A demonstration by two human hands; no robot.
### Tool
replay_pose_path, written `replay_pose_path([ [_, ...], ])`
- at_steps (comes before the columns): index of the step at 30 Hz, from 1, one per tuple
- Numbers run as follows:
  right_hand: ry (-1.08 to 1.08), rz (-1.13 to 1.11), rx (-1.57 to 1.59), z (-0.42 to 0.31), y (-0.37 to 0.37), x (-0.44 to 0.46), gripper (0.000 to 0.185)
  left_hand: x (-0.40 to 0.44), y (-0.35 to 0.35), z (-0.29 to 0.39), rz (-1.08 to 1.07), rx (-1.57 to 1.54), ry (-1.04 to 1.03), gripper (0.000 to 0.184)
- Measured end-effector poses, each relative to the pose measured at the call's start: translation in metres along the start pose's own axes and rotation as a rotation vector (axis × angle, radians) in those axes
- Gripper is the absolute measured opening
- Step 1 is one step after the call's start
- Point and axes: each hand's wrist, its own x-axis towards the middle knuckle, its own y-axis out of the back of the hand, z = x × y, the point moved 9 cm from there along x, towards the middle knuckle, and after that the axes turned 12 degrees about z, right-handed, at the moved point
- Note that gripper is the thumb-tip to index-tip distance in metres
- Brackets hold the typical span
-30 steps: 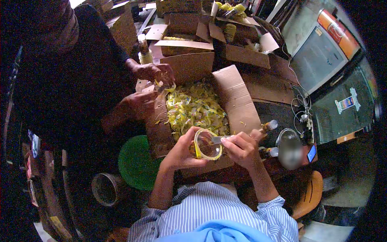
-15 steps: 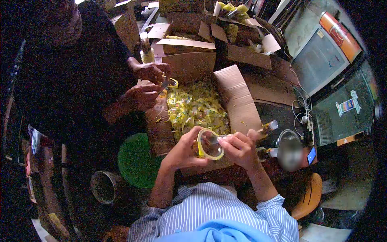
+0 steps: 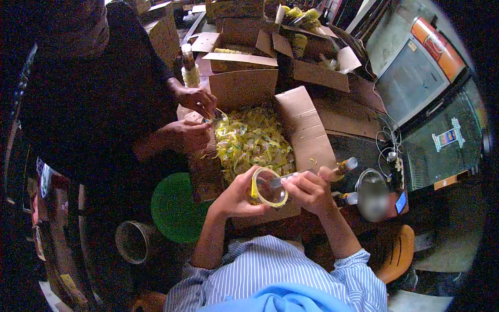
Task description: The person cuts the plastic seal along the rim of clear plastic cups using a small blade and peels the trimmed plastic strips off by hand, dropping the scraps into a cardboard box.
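My left hand is closed around the side of a round, see-through plastic cup with a yellow outer band, its wide mouth turned up and to the right. In my right hand is a small knife, pinched between thumb and fingers. Its flat grey blade reaches over the cup's mouth from the right; whether it touches the rim I cannot tell. Just beyond both hands, an opened cardboard box holds a heap of yellow and clear plastic scraps.
Across the box at left, a co-worker's hands work on a similar piece. Stacked cups stand behind them. A green round surface lies lower left. Bottles, a metal bowl and a phone sit at right. More boxes stand behind.
My right hand has shifted slightly, and more of the knife blade shows over the cup. The cup is turned a little in my left hand. The co-worker's hands have moved slightly down.
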Motion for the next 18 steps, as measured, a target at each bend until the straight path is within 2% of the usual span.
replay_pose_path([
  [5, 0.066, 0.000, 0.028, -0.005, 0.001, 0.005, 0.021, -0.001, -0.001, -0.001, -0.027, -0.019, 0.038, 0.060],
  [8, 0.070, -0.013, 0.043, -0.005, -0.001, 0.003, 0.020, 0.000, -0.003, -0.003, -0.083, -0.029, -0.034, 0.060],
  [14, 0.113, -0.003, 0.101, -0.006, -0.001, 0.002, 0.021, -0.004, -0.003, -0.011, -0.138, -0.142, 0.069, 0.057],
  [17, 0.199, 0.005, 0.076, -0.010, -0.004, 0.000, 0.016, -0.006, -0.003, -0.012, -0.139, -0.195, 0.147, 0.056],
  [18, 0.188, -0.007, 0.087, -0.010, -0.003, 0.002, 0.016, -0.006, -0.003, -0.009, -0.151, -0.180, 0.116, 0.056],
])
